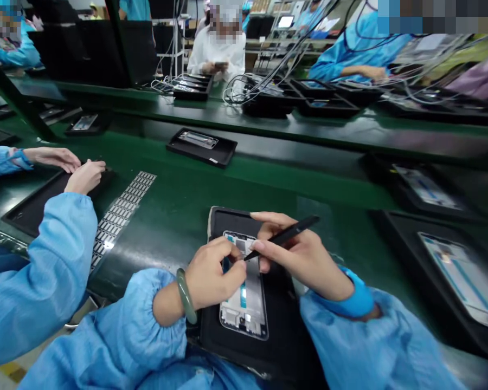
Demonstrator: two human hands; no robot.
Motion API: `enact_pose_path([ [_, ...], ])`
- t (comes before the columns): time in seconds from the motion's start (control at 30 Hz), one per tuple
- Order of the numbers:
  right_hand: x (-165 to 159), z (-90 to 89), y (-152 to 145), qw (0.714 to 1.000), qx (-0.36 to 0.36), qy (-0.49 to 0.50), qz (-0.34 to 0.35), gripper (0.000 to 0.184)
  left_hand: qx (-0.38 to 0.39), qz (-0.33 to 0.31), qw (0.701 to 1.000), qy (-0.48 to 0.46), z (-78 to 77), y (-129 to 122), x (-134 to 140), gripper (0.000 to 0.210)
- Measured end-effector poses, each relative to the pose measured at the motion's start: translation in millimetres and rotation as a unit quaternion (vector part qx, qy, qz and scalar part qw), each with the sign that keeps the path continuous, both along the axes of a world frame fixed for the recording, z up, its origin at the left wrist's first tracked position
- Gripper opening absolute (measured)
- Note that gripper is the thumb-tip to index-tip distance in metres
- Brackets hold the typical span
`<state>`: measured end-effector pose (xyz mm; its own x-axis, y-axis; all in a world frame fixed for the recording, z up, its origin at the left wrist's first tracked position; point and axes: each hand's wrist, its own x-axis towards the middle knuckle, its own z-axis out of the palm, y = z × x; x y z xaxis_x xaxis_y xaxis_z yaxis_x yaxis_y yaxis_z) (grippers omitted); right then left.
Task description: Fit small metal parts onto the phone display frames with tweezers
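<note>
A silver phone frame with blue strips lies in a black tray in front of me. My right hand is closed around black tweezers, whose tip points down and left over the frame's upper half. Right at that tip, the thumb and fingers of my left hand are pinched together above the frame. Whatever they hold is too small or hidden to make out. A green bangle circles my left wrist, and a blue band is on my right.
At left, a co-worker's hands work over another black tray. A sheet of small labels lies between us. Trays with phone frames stand at right and ahead. Cables hang over the raised shelf, with people beyond it.
</note>
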<state>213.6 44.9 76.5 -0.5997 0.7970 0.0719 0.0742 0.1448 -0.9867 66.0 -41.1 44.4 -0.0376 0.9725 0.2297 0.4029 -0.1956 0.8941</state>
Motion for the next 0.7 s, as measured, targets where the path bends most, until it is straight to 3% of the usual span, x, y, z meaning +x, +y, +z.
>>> enact_pose_path([
  [0.23, -12.4, -38.6, 10.8, 0.991, -0.099, 0.077, -0.042, 0.026, -0.044, 0.081, 0.994, 0.058, -11.5, 8.3, -2.9, 0.013],
  [0.37, -10.1, -40.3, 13.6, 0.985, -0.127, 0.099, -0.057, 0.023, -0.062, 0.084, 0.992, 0.072, -10.8, 8.5, -6.5, 0.017],
  [0.47, -7.2, -38.7, 17.9, 0.967, -0.165, 0.147, -0.127, 0.029, -0.027, 0.084, 0.992, 0.090, -9.4, 6.9, -12.0, 0.013],
  [0.6, -8.8, -44.3, 22.5, 0.949, -0.226, 0.148, -0.164, 0.039, 0.074, 0.048, 0.973, 0.213, -14.0, 7.3, -20.3, 0.029],
  [0.7, -10.4, -48.7, 22.9, 0.949, -0.241, 0.134, -0.156, 0.039, 0.028, -0.007, 0.958, 0.287, -19.7, 9.3, -23.7, 0.033],
])
